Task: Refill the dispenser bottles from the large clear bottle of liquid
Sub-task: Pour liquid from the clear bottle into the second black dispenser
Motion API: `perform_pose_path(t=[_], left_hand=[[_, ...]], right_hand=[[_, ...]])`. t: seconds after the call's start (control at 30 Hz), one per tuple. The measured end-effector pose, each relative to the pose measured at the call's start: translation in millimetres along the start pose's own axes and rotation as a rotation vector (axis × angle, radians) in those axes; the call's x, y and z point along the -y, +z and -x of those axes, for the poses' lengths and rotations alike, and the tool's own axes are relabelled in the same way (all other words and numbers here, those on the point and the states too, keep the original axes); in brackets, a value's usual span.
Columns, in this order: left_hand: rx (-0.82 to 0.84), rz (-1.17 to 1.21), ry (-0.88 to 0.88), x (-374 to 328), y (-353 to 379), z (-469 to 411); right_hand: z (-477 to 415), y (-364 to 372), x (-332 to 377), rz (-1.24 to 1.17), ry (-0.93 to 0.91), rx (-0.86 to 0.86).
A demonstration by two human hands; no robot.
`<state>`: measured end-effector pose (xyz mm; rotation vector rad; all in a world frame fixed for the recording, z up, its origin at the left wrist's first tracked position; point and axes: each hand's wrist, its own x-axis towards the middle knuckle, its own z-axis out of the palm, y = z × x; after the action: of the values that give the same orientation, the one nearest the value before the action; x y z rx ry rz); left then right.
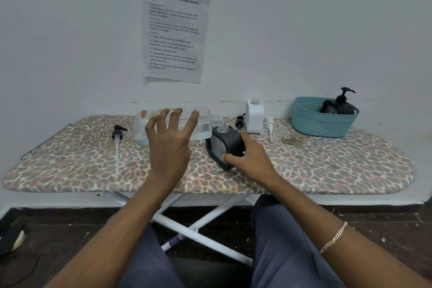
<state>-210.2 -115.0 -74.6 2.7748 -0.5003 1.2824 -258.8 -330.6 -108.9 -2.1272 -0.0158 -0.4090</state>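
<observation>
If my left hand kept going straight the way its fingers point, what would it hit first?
The left hand is already wrapped on the large clear bottle; past that, probably the wall, though depth is unclear.

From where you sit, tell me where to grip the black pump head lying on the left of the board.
Take the black pump head by its collar, pinching from above. It lies flat on the ironing board, nozzle away from you, its thin clear tube trailing toward you; the tube would likely flex if gripped.
</observation>
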Motion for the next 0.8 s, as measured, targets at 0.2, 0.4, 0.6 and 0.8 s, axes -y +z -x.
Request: perform_pose_path(t=[0.2, 0.4, 0.6, 0.8], left_hand=[[-0.001, 0.001, -0.002, -0.3, -0.2, -0.1], [-0.003, 0.001, 0.000, -0.1, -1.0, 0.0], [-0.002, -0.001, 0.004, -0.2, -0.6, -0.4], [0.005, -0.001, 0.005, -0.4, -0.7, -0.6]], right_hand=[[0.2, -0.3, 0.1, -0.003, -0.003, -0.002], [0.6, -0.5, 0.9, 0.004, -0.002, -0.001], [0.7, -0.6, 1.5, 0.013, -0.006, -0.007], [1.9, -0.6, 2.2, 0.010, -0.004, -0.004]])
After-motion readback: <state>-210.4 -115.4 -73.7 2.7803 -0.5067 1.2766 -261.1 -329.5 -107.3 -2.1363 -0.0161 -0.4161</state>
